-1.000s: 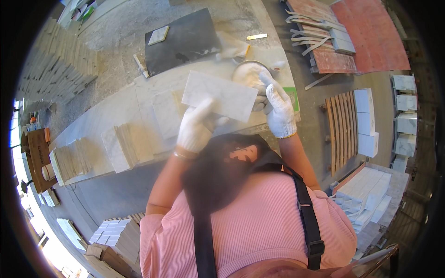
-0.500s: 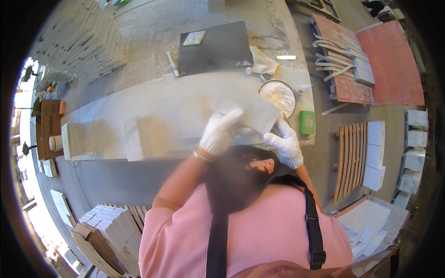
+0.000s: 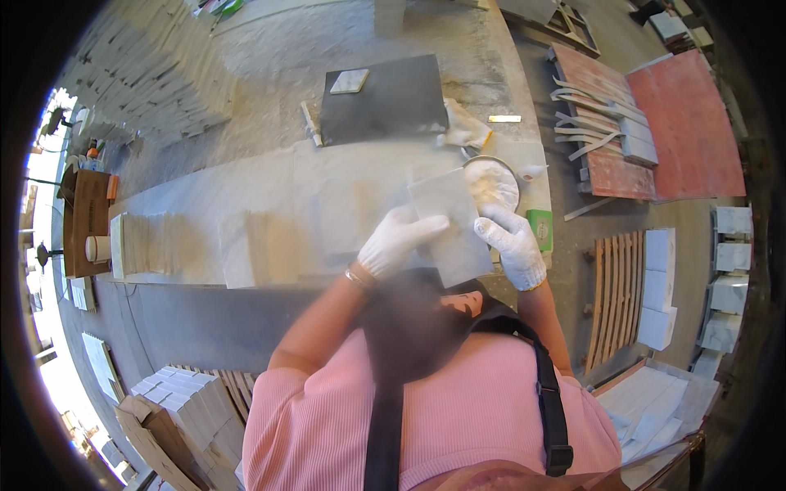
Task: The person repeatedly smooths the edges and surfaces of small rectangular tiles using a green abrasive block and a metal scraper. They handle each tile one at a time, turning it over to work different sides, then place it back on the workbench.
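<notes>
A flat, pale grey-white stone tile (image 3: 463, 252) is held up, tilted, over the near edge of the bench. My left hand (image 3: 399, 244), in a white knit glove, grips its left side, thumb across the face and fingers behind. My right hand (image 3: 514, 244), gloved too, is closed at the tile's right edge with the thumb against it; its other fingertips are partly hidden. Just beyond the right hand sits a round dish of white paste or powder (image 3: 494, 184). A green box (image 3: 540, 230) lies to its right.
A dark mat (image 3: 385, 106) with a small tile (image 3: 350, 80) lies farther back, beside a pale glove or cloth (image 3: 467, 124). Tile rows (image 3: 254, 245) stand at the bench's left. Tall stacks (image 3: 151, 69) fill the far left; a slatted pallet (image 3: 616, 290) is on the right floor.
The tile has turned from lying slanted to standing more lengthwise toward me, its lower corner now nearer my body. My right hand has shifted from its corner to its right edge.
</notes>
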### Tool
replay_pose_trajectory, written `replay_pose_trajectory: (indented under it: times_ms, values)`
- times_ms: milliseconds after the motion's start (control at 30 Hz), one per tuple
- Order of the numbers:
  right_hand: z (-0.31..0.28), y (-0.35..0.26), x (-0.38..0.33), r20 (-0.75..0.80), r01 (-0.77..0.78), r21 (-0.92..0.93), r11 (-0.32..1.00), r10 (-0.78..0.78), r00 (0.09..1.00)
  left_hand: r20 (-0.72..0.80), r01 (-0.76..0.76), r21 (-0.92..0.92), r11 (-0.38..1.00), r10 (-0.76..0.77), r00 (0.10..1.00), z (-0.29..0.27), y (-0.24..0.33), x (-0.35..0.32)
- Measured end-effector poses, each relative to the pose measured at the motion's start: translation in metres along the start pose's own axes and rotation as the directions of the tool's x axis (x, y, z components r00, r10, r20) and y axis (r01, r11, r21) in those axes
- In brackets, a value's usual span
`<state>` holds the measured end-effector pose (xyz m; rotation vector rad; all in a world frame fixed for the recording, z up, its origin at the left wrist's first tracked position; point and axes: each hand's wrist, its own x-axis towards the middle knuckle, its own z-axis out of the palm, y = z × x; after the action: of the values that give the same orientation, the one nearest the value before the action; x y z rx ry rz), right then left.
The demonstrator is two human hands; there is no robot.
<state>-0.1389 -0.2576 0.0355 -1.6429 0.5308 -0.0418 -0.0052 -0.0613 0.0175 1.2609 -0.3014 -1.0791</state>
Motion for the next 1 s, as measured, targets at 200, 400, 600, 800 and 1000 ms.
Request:
replay_pose_trajectory:
  times_ms: [200, 400, 600, 800, 1000]
  values:
    - [0.004, -0.015, -0.005, 0.019, -0.009, 0.116, 0.993, 0.007, 1.000, -0.014, 0.010, 0.019, 1.000, -0.009, 1.000, 0.001, 0.000, 0.006]
    - [0.008, -0.015, -0.008, -0.054, -0.035, 0.113, 0.993, 0.041, 0.998, -0.019, 0.023, 0.021, 1.000, -0.023, 1.000, 0.004, 0.000, 0.011]
    - [0.008, -0.013, -0.010, -0.066, -0.100, 0.112, 0.989, 0.108, 0.992, -0.053, 0.037, -0.029, 0.999, -0.038, 0.998, 0.006, 0.000, 0.012]
    - [0.018, -0.014, -0.002, -0.062, -0.018, 0.064, 0.998, 0.022, 0.998, -0.137, -0.006, -0.064, 0.998, -0.003, 0.991, -0.005, -0.003, 0.011]
    - [0.004, -0.009, -0.001, -0.137, -0.062, 0.149, 0.987, 0.083, 0.987, -0.440, -0.048, 0.213, 0.976, 0.140, 0.887, -0.080, 0.011, -0.011]
